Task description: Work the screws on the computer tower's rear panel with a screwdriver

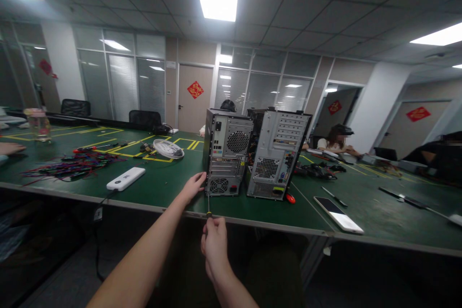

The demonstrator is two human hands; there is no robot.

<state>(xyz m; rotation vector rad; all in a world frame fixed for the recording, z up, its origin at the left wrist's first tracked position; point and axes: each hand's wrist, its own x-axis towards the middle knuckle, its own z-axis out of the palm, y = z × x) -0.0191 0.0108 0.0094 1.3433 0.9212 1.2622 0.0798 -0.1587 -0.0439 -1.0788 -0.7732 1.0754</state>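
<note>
A computer tower (231,130) stands upright near the table's front edge, its rear panel with fan grilles and ports facing me. My left hand (194,187) rests its outstretched fingers against the tower's lower left side, with nothing held. My right hand (215,238) is closed round the handle of a screwdriver (209,214). The thin shaft points up at the lower left corner of the rear panel; whether the tip sits on a screw is too small to tell. Right beside this tower stands a second computer tower (272,154), its rear panel also facing me.
Left of me lie a white power bank (126,179) with a cable, a bundle of coloured wires (72,166) and a white round object (168,149). To the right are a phone (338,214), a red-handled tool (290,198) and black cables (321,170). People sit across the table.
</note>
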